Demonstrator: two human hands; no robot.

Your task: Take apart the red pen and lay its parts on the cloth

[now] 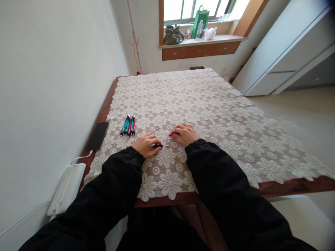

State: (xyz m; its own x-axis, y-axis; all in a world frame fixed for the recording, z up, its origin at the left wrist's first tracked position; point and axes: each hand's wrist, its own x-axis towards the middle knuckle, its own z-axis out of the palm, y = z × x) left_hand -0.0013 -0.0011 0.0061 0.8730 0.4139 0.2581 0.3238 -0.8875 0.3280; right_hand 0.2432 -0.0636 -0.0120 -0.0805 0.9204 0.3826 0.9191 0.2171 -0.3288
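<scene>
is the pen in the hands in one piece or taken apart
Taken apart: the left hand holds a black pen part, and the right hand holds a separate red piece, a gap between them.

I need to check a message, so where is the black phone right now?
In the head view, the flat black phone lies on the bare wooden table edge by the wall, beyond the left hand and left of the bundle of teal and red pens.

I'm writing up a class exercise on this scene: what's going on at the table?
A person in black sleeves is working with pens on a lace tablecloth. The left hand holds a black pen part; the right hand holds a red pen part. A bundle of pens lies to the left, beside a phone.
</scene>
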